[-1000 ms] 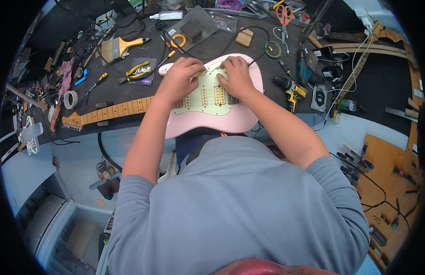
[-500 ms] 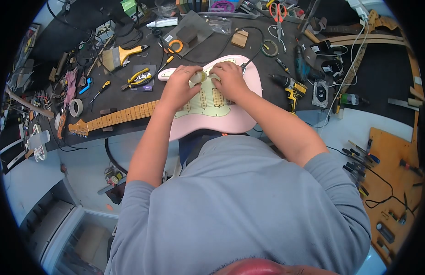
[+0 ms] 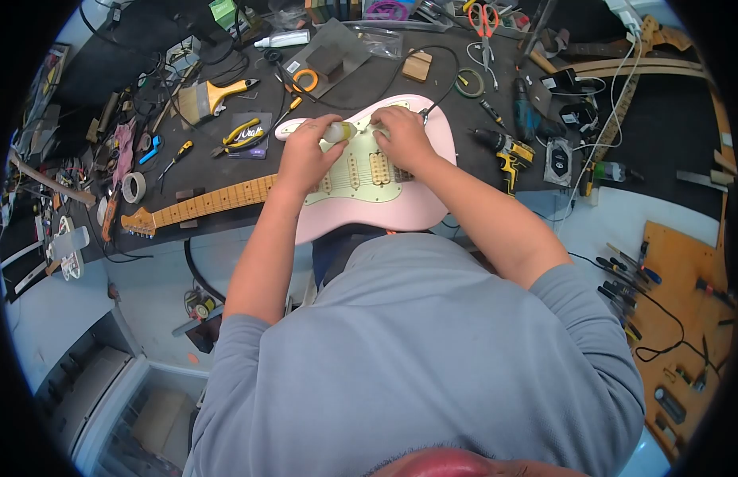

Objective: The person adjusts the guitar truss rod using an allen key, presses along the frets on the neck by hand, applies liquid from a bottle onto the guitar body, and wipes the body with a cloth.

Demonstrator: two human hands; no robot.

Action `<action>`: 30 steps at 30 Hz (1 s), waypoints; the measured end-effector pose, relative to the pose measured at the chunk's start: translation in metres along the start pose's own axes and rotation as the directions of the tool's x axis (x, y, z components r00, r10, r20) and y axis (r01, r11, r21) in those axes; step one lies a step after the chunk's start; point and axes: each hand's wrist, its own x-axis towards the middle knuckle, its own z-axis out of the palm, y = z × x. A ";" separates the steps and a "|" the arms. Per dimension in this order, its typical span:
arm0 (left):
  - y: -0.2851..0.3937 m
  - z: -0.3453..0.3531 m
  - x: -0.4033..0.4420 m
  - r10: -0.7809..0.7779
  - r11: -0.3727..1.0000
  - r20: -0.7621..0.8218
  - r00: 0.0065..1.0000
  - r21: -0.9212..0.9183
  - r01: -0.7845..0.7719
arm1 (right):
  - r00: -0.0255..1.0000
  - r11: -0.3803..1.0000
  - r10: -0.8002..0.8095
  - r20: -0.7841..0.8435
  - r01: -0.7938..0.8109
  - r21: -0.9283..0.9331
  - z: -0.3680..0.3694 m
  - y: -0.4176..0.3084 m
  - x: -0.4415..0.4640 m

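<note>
A pink electric guitar [image 3: 369, 213] with a pale green pickguard [image 3: 365, 187] lies face up, its maple neck [image 3: 218, 197] pointing left. My left hand [image 3: 305, 153] is wrapped round a small translucent squeeze bottle [image 3: 338, 132] above the pickguard's upper part. The bottle is tipped over, with its narrow end toward my right hand. My right hand [image 3: 404, 139] rests over the control area, thumb and fingertips drawn together at the pickguard. Whatever those fingertips grip is too small to tell. A dark cable is plugged in by the guitar's far edge [image 3: 423, 117].
Pliers with yellow handles [image 3: 243, 135] and a wide paintbrush [image 3: 210, 97] lie beyond the guitar on the left. To the right are a yellow cordless drill [image 3: 508, 157], a teal drill [image 3: 525, 111] and a tape roll [image 3: 469, 83]. Scissors [image 3: 483, 24] sit at the back.
The bottle has tilted further onto its side and shifted slightly left with my left hand. My right hand has moved a little to the right, widening the space between the hands.
</note>
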 end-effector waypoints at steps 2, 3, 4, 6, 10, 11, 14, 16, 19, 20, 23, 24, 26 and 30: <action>-0.005 0.001 -0.004 -0.073 0.997 0.004 0.997 -0.035 0.073 | 1.000 1.000 -0.017 -0.014 0.017 0.006 0.000 0.001 -0.001; -0.006 0.002 -0.007 -0.110 0.993 0.007 0.994 -0.052 0.110 | 0.999 1.000 -0.026 -0.022 0.026 0.005 0.001 0.001 -0.002; -0.007 0.003 -0.010 -0.096 0.995 -0.021 0.995 -0.037 0.095 | 0.999 0.999 -0.033 -0.031 0.033 0.004 0.001 0.001 -0.002; -0.007 0.008 -0.019 -0.068 0.998 -0.072 0.995 -0.010 0.067 | 0.998 0.999 -0.045 -0.042 0.046 0.021 0.001 0.002 -0.003; -0.016 0.025 -0.037 -0.241 0.955 -0.188 0.952 -0.219 0.198 | 0.997 0.997 -0.060 -0.056 0.062 0.043 0.001 0.004 -0.004; -0.020 0.028 -0.039 -0.270 0.931 -0.233 0.934 -0.311 0.192 | 0.996 0.997 -0.065 -0.059 0.067 0.044 0.001 0.005 -0.003; -0.019 0.023 -0.039 -0.336 0.874 -0.249 0.908 -0.442 0.202 | 0.997 0.997 -0.056 -0.056 0.059 0.048 0.001 0.005 -0.004; -0.020 0.021 -0.036 -0.351 0.853 -0.243 0.904 -0.481 0.202 | 0.999 0.998 -0.024 -0.047 0.027 0.049 0.002 0.004 -0.002; -0.019 0.024 -0.026 -0.305 0.866 -0.216 0.928 -0.468 0.176 | 0.997 0.998 0.002 -0.080 0.002 0.055 0.003 0.004 -0.003; -0.020 0.025 -0.022 -0.264 0.895 -0.183 0.947 -0.413 0.169 | 0.997 0.999 -0.007 -0.080 0.011 0.050 0.004 0.005 -0.004; -0.008 0.021 -0.015 -0.105 0.982 -0.157 0.982 -0.174 0.077 | 0.997 0.999 -0.022 -0.072 0.025 0.040 0.004 0.007 -0.006; -0.005 0.020 -0.012 -0.043 0.996 -0.153 0.987 -0.078 0.031 | 0.998 0.999 -0.018 -0.066 0.021 0.041 0.004 0.007 -0.006; -0.002 0.020 -0.010 -0.010 0.999 -0.139 0.990 -0.046 0.004 | 0.998 0.999 -0.016 -0.065 0.019 0.041 0.003 0.007 -0.005; 0.001 0.019 -0.006 0.062 0.998 -0.107 0.992 -0.006 -0.063 | 0.997 0.999 -0.016 -0.076 0.019 0.047 0.005 0.009 -0.006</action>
